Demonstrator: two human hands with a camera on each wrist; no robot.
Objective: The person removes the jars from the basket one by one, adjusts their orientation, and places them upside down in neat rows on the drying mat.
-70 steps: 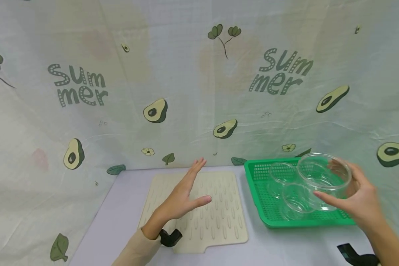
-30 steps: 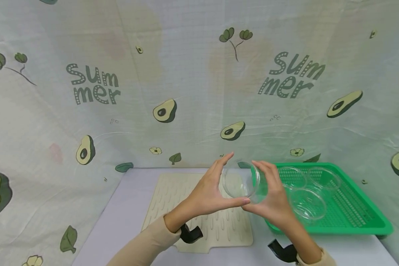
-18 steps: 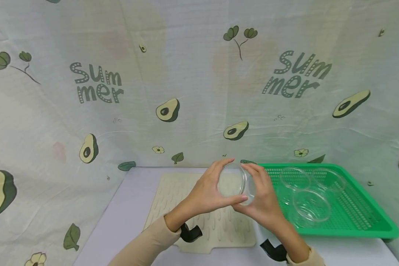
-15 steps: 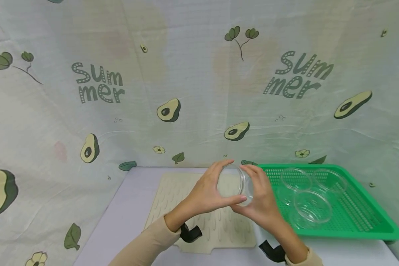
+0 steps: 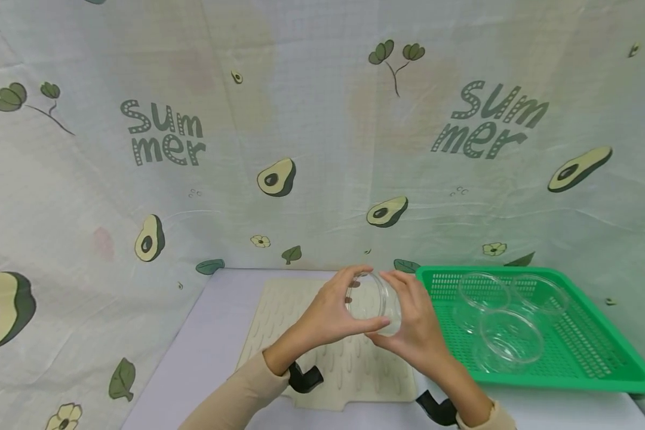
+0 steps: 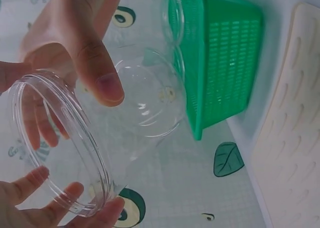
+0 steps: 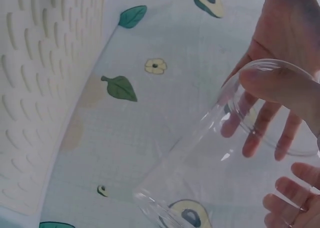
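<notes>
Left hand (image 5: 325,313) and right hand (image 5: 419,319) are both curled round the clear jar (image 5: 366,301) I am watching, grasping it from opposite sides in the air above the mat. On the left side I see the thumb reaching across below the rim, with the fingers arched up over the far edge; on the right, the thumb sits underneath and the fingers bend over the top. Between them the jar is tilted well over, not upright. Each forearm slants inward from its lower corner, the left one in a beige sleeve (image 5: 233,391), the right one bare above its cuff (image 5: 489,418). Black wrist devices (image 5: 304,378) sit at both wrists. Below lies the cream ridged mat (image 5: 355,382), flat on the pale desk (image 5: 193,340). To its right I have the green basket (image 5: 580,382), holding three more clear jars (image 5: 510,346), mouths up: one in front, two behind. Beyond everything hangs a cloth (image 5: 322,119) printed with avocados, leaves and "summer".
</notes>
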